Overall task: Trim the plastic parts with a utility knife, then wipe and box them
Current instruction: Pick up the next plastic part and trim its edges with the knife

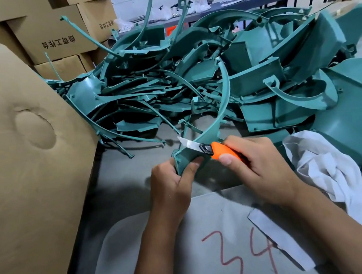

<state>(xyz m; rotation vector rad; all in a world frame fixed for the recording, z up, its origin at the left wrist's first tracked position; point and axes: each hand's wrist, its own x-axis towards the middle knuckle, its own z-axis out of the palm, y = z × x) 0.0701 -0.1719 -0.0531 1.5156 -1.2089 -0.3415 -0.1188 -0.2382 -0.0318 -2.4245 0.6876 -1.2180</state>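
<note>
Item, centre of the frame: a teal plastic part [216, 117], a long curved strip with a broader foot, is being held at that foot by the left hand [170, 185]; the fingers are curling behind the foot and the thumb is pressing on its near face; the strip is arcing up and to the right, away from both hands, toward the heap.

Item, just right of the foot: an orange utility knife [214, 149] is being gripped by the right hand [256, 163], fingers wrapping the handle and thumb lying along its near side; the bare blade is pointing toward the upper left and is crossing the part just above the left thumb; the two hands are sitting close together, nearly touching.

Item, upper centre and right: a heap of teal parts [247, 66] is lying tangled on the grey table [121, 183], beyond the hands.

Item, right of the right wrist: a white cloth [328, 168] is lying crumpled.

Item, left edge: a large cardboard flap [19, 161] is standing; stacked cartons [55, 38] are sitting at upper left.

Item, lower centre: a pale sheet [192, 252] with a red "34" is lying under the forearms.
</note>
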